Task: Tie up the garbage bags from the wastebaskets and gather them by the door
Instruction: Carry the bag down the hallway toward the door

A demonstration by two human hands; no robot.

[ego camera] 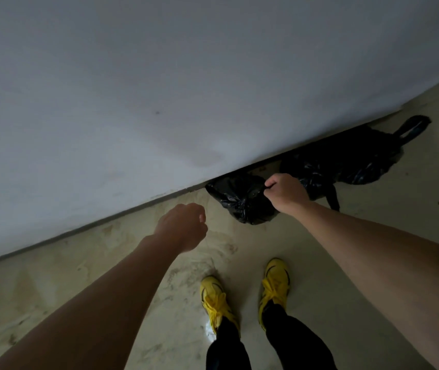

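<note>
While the right hand (285, 192) is closed, with fingers and thumb curled round a gathered fold at the top of the small bag (239, 201), that bag sits on the floor (106, 263) against the foot of the wall (159, 89).

Right arm: stretched forward and down toward the wall, back of hand up.

Left hand (183, 225): fingers curled into a loose fist, nothing seen in it. It is held over bare floor just short of the wall, apart from the small bag. Left arm likewise stretched forward.

Count:
- Bags: 2, both black. The large bag (346, 161) lies along the wall foot just past the small bag, partly behind the right hand. Cannot tell whether the two touch. One loop handle (410, 129) sticks out at its far end.
- Shoes: 2, yellow. Left shoe (217, 300) and right shoe (274, 281) stand well back from the wall, toes toward it.
</note>
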